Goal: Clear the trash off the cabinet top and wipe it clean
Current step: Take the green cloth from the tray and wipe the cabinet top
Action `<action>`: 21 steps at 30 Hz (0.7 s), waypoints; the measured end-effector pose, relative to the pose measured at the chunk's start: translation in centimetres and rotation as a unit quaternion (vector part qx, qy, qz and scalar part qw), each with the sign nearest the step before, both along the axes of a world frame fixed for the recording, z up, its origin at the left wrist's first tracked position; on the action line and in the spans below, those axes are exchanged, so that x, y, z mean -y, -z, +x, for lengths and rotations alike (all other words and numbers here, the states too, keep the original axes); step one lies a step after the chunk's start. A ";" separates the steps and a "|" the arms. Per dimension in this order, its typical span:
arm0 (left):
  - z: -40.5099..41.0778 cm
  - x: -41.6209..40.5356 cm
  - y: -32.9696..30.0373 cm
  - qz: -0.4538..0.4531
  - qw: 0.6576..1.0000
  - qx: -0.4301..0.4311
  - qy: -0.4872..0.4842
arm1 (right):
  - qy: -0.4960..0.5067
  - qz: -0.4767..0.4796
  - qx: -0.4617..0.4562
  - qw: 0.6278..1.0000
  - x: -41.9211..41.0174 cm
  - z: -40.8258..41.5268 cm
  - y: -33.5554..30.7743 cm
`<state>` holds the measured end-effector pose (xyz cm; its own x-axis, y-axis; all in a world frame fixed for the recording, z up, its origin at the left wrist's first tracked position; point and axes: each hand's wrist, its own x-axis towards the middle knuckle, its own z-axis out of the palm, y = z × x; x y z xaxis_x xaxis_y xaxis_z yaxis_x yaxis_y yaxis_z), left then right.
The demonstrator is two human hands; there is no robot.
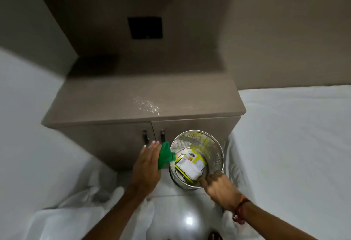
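The brown cabinet top point(106, 103) bears a patch of white crumbs or powder point(146, 104) near its front edge. In front of the cabinet, below its top, my right hand point(218, 186) grips the near rim of a perforated metal waste bin point(214, 150). Inside the bin lie a white and yellow-green packet point(190, 165) and some crumpled white paper. Left of the bin, my left hand point(146, 165) holds a green cloth point(165, 155), its fingers stretched toward the cabinet doors.
Two dark handles point(145, 136) sit on the cabinet doors. A dark wall panel point(145, 27) hangs above the cabinet. White bedding point(294, 144) lies to the right, and more white fabric to the left and below. The floor shines beneath me.
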<state>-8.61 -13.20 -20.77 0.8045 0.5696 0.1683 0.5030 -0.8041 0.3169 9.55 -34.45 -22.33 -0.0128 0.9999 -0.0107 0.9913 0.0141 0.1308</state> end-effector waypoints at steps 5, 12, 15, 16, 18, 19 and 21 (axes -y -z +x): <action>1.8 -4.9 -6.8 -0.008 0.996 0.077 -0.046 | -0.049 0.056 -0.011 0.997 0.0 0.2 -2.9; 3.8 -15.2 -8.9 -0.068 0.963 0.104 -0.241 | -0.063 0.030 -0.021 0.997 -1.3 -0.3 -2.8; 4.2 -19.0 -8.0 -0.104 0.946 0.120 -0.284 | -0.085 0.032 -0.035 0.995 -2.2 -0.4 -1.9; 4.5 -19.9 -7.6 -0.110 0.944 0.115 -0.288 | -0.092 0.025 -0.039 0.995 -2.4 -0.5 -1.4; 5.7 -21.1 -7.0 -0.107 0.946 0.099 -0.290 | -0.098 0.026 -0.053 0.993 -2.9 -0.5 -0.1; 6.6 -21.5 -6.7 -0.106 0.948 0.093 -0.285 | -0.100 0.042 -0.056 0.992 -3.2 -0.2 0.7; 8.4 -22.1 -6.5 -0.128 0.950 0.092 -0.270 | -0.111 0.078 -0.062 0.989 -3.8 0.1 1.8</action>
<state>-0.25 8.87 -14.29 0.3543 0.9318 0.0792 0.7369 -0.3304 0.5897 9.67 -30.67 -24.10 -0.2240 0.9616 0.1584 0.9745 0.2227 0.0260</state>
